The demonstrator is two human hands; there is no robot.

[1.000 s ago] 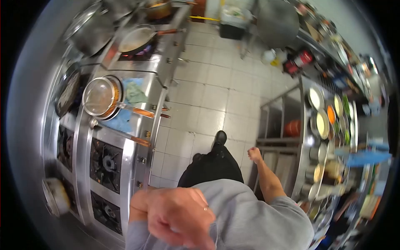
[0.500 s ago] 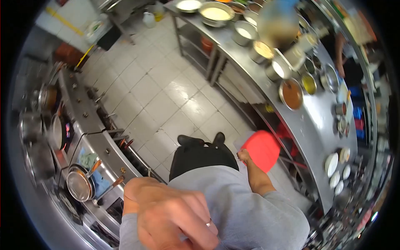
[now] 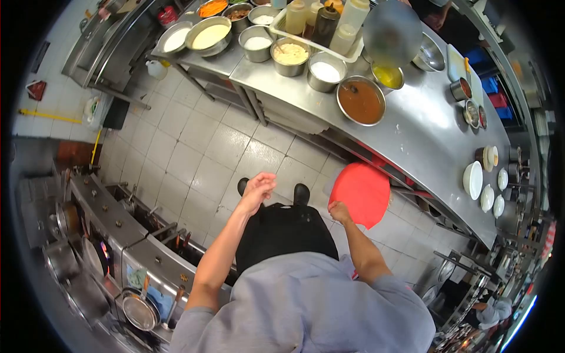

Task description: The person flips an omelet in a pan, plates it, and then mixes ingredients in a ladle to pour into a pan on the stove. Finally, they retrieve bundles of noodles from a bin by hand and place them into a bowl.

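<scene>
My left hand (image 3: 257, 191) is held out in front of my black apron (image 3: 281, 232), fingers loosely bent and apart, with nothing in them. My right hand (image 3: 339, 212) is curled closed beside the near edge of a red rounded panel (image 3: 360, 194), overlapping it in this view; no object shows in the fingers. The red panel lies low, next to the steel counter (image 3: 415, 144). On that counter, nearest to my hands, stands a bowl of reddish-brown sauce (image 3: 361, 103) with a utensil in it.
Bowls of white and yellow food, including a pale yellow one (image 3: 209, 36), line the counter beside a tray of squeeze bottles (image 3: 326, 23). White dishes (image 3: 472, 180) sit farther right. Stove (image 3: 150, 253) with pans (image 3: 140, 312) runs along my left. Tiled floor (image 3: 194, 147) lies ahead.
My left hand has moved from close before the camera down and forward over the apron, its fingers opening out. My right hand stays by the red panel. The view has turned toward the counter.
</scene>
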